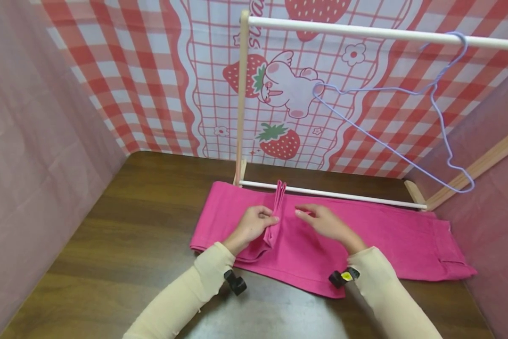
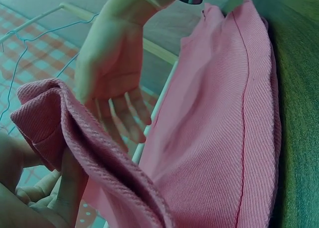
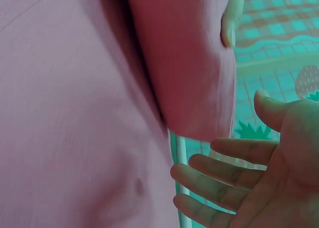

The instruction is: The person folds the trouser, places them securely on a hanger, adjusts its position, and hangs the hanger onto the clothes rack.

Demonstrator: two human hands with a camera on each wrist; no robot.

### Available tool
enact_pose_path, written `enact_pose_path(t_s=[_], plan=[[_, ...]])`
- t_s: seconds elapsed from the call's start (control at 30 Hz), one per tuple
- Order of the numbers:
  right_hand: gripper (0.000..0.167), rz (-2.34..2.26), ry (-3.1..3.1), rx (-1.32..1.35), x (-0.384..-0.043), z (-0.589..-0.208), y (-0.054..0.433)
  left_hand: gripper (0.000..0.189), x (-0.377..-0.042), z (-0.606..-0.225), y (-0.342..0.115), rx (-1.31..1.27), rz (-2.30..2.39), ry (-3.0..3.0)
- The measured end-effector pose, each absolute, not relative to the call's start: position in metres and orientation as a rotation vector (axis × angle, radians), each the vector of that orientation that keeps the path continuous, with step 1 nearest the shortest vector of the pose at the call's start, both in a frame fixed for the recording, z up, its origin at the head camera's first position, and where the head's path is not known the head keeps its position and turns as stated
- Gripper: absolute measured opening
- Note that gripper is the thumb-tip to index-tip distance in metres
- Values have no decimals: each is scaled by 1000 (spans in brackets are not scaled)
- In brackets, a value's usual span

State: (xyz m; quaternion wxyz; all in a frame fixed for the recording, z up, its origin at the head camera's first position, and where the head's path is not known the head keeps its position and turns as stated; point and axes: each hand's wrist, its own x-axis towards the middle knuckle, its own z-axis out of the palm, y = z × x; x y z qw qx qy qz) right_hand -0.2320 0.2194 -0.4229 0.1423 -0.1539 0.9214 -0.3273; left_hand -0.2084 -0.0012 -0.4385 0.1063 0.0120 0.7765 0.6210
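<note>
Pink trousers (image 1: 385, 235) lie lengthwise across the table, their left part doubled back in layers. My left hand (image 1: 254, 226) pinches a raised fold of the cloth between thumb and fingers, and this fold stands up from the layers beneath. In the left wrist view the layered edge (image 2: 99, 138) of the fold shows close up beside the left fingers. Just right of the fold, my right hand (image 1: 322, 223) hovers over the trousers, holding nothing. Its fingers (image 3: 219, 185) are spread and nearly straight in the right wrist view.
Behind the trousers stands a rack with a wooden post (image 1: 242, 103), a white top rail (image 1: 343, 30) and a low white bar (image 1: 343, 194). A lavender wire hanger (image 1: 377, 139) hangs from the top rail. A strawberry-print cloth (image 1: 152, 84) covers the back; brown tabletop (image 1: 110, 226) shows at left.
</note>
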Motion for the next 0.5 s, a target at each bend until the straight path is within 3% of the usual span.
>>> enact_pose_path(t_s=[0.23, 0.5], plan=[[53, -1065, 2528, -380, -238, -420, 191, 21, -209, -443, 2, 58, 1815, 2295], [43, -1249, 2388, -131, -242, -416, 165, 20, -205, -442, 4, 108, 1808, 2332]])
